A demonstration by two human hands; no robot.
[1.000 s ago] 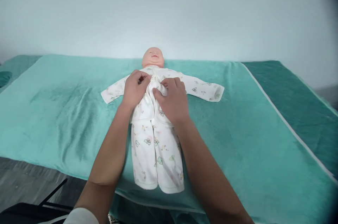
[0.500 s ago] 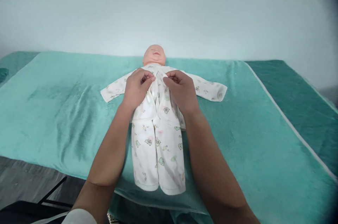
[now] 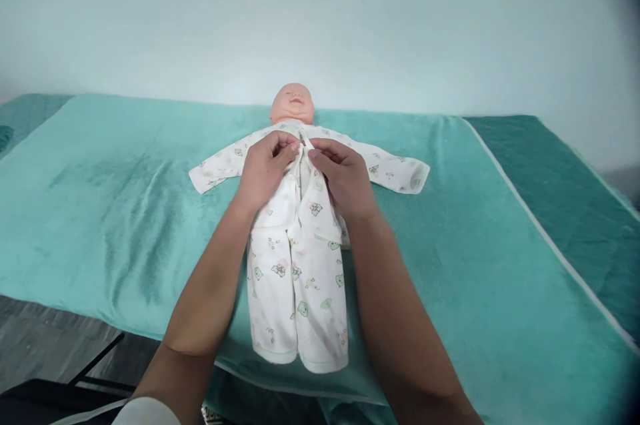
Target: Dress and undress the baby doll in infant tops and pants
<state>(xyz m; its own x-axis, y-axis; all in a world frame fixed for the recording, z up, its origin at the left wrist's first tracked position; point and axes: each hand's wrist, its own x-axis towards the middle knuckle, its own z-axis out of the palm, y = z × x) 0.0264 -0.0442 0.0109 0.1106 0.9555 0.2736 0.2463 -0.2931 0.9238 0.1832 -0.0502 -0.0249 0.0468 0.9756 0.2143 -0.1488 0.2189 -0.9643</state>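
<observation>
My left hand (image 3: 265, 168) has thumb and forefinger closed in a pinch on one front edge of the long-sleeved white cloth jacket with small printed animals (image 3: 316, 201), and my right hand (image 3: 349, 178) pinches the facing edge just beside it, over the upper chest. The jacket is on a doll with a bald, pale pink head (image 3: 293, 105), lying face up with sleeves spread on a teal plush blanket (image 3: 125, 211). Below my grip the two fronts hang loose, over the matching white printed trousers (image 3: 273, 278). I judge that if one hand pulls harder than the other, the edges will sit out of line, and the soft cloth could slip from so small a pinch. A tug upwards might also drag the light-looking doll across the plush. My own fingertips partly hide the edges, so misjudging their alignment would be easy.
</observation>
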